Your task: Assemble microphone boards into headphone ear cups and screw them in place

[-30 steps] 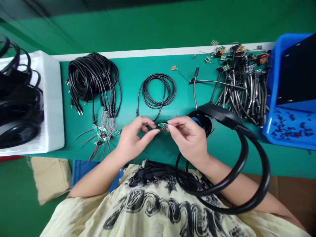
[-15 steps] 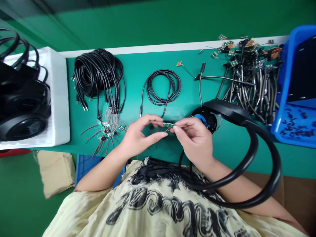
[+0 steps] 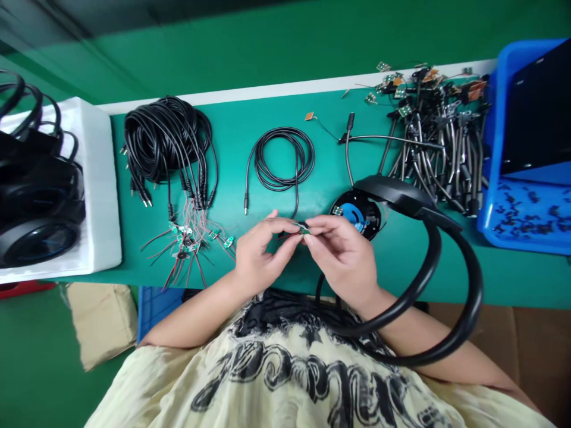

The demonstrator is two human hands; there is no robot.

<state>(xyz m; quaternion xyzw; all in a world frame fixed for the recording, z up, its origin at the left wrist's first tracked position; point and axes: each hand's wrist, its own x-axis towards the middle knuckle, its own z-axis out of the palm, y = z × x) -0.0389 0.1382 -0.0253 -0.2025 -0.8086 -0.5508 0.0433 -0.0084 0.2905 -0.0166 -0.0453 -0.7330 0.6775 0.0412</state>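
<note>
Green tabletop [image 3: 232, 148] lies below; near the coiled cable [image 3: 259, 161], your left hand [image 3: 265, 252] and right hand [image 3: 344, 255] pinch the circuit board [image 3: 305, 231] in their fingers — probably arranging its wires [image 3: 286, 236]; the next move likely calls for steadiness.

Soft, even light is washing green counter [image 3: 232, 172], faint sheen is showing near centre; upper left is lying dim, distortion is stretching frame edges.

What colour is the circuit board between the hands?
The circuit board is green; head view shows it.

Head view (sole one), forward-down over hands [image 3: 263, 255] [image 3: 345, 261].
</note>
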